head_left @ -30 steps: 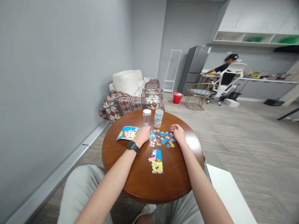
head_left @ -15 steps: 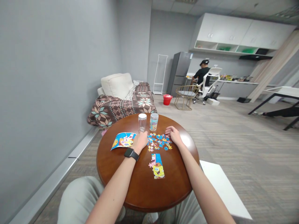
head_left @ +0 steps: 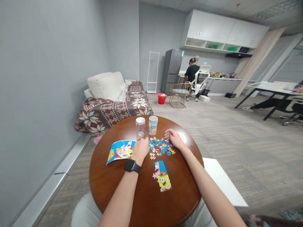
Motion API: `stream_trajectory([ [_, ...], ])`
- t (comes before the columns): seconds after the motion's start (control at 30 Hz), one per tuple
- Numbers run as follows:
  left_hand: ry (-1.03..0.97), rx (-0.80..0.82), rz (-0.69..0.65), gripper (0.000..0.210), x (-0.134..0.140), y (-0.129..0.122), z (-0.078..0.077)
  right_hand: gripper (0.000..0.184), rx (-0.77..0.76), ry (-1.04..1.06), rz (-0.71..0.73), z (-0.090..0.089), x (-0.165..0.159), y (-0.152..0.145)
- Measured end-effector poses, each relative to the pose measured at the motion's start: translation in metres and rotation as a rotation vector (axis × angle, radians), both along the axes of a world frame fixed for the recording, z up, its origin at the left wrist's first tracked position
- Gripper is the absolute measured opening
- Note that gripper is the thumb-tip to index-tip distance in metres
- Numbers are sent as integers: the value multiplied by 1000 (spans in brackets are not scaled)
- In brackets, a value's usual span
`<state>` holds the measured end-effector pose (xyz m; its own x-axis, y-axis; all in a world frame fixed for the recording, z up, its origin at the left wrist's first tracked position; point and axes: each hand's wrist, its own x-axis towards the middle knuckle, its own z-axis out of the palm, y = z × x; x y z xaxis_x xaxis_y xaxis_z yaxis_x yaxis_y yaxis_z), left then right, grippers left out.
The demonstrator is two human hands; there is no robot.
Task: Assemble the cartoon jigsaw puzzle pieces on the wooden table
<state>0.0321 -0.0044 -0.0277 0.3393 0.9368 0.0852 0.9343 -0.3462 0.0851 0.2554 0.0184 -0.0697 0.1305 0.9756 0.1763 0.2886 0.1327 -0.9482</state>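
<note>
Loose jigsaw pieces (head_left: 159, 146), mostly blue and yellow, lie in a heap on the round brown table (head_left: 109, 186). My left hand (head_left: 141, 148), below a black watch, is closed at the heap's left edge; whatever its fingers hold is hidden. At the heap's upper right, my right hand (head_left: 173, 138) has its fingers apart, lightly bent over the outer pieces. Nearer me lies a joined puzzle section (head_left: 163, 180) with a yellow and a pink cartoon face. Left of my left hand is a curled picture sheet (head_left: 120, 150) of similar cartoon figures.
Behind my hands stand a clear jar (head_left: 140, 127) with a white lid and a printed jar (head_left: 152, 126). Beyond the table are a blanket-covered sofa (head_left: 113, 107), a red bucket (head_left: 162, 98), a gold-framed chair (head_left: 180, 94) and a seated person (head_left: 193, 72).
My view has turned right, so the room has slid left in the picture. My right hand's fingers have drawn slightly inward over the heap. My left hand has stayed beside it.
</note>
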Motion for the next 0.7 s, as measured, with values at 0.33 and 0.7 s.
stream_trajectory([
  [0.33, 18, -22, -1, 29, -2, -2, 9, 26, 59, -193, 20, 10, 0, -8],
  [0.7, 79, -7, 17, 26, -1, 1, 9, 19, 67, -233, 67, 10, 1, -8],
])
